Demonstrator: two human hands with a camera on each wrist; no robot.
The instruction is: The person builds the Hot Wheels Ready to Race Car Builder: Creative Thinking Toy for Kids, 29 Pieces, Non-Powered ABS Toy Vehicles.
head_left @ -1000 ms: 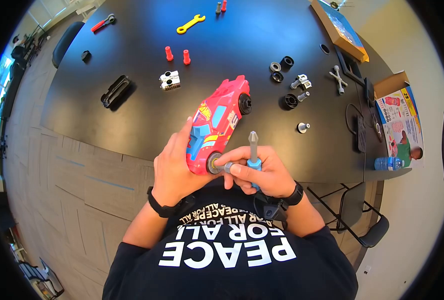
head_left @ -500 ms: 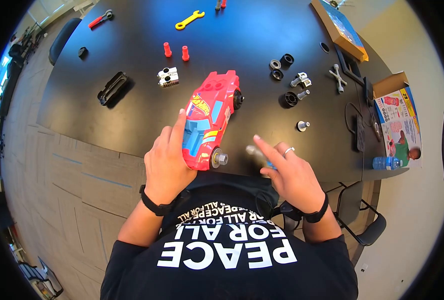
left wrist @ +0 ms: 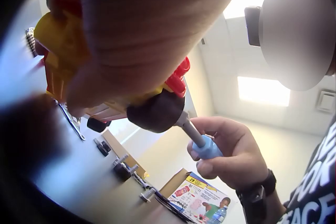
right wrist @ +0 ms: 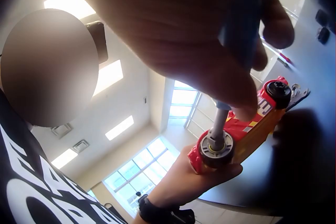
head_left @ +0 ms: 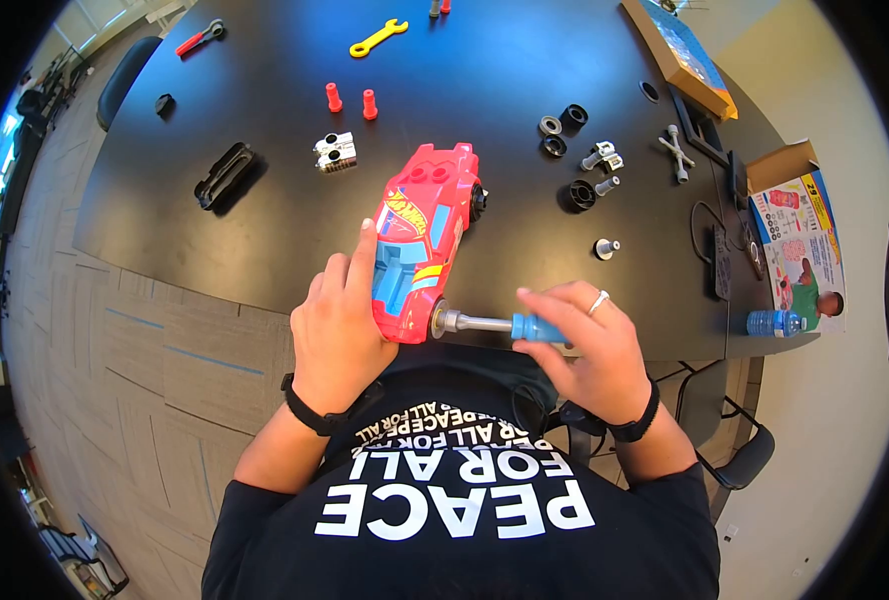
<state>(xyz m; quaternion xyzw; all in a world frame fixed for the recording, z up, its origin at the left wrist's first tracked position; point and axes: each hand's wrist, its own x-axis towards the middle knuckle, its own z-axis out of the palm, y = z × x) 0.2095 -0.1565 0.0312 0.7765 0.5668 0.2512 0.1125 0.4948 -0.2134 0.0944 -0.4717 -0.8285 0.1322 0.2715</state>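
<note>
My left hand point(head_left: 337, 318) grips a red toy car point(head_left: 423, 215) by its near end and holds it up over the table's front edge. The underside of the car is yellow in the left wrist view. A toy screwdriver with a blue handle point(head_left: 537, 328) is pinched between the thumb and fingers of my right hand point(head_left: 600, 350). Its grey shaft point(right wrist: 218, 124) points at the hub of the near wheel point(right wrist: 217, 153), the tip right at the grey bolt there. Another black wheel point(right wrist: 277, 92) sits at the car's far end.
Beyond the car are a silver engine block point(head_left: 337, 152), red pegs point(head_left: 370, 105), a yellow wrench point(head_left: 379, 38) and a black frame point(head_left: 225, 176). Loose wheels point(head_left: 578, 196) and a grey cross wrench point(head_left: 677, 157) lie to the right, near a water bottle point(head_left: 775, 323) and a box point(head_left: 803, 235).
My right hand left the bolt at the near wheel, moved right, and turned the screwdriver from upright to level, its tip now at that bolt. The car tilted slightly with my left hand.
</note>
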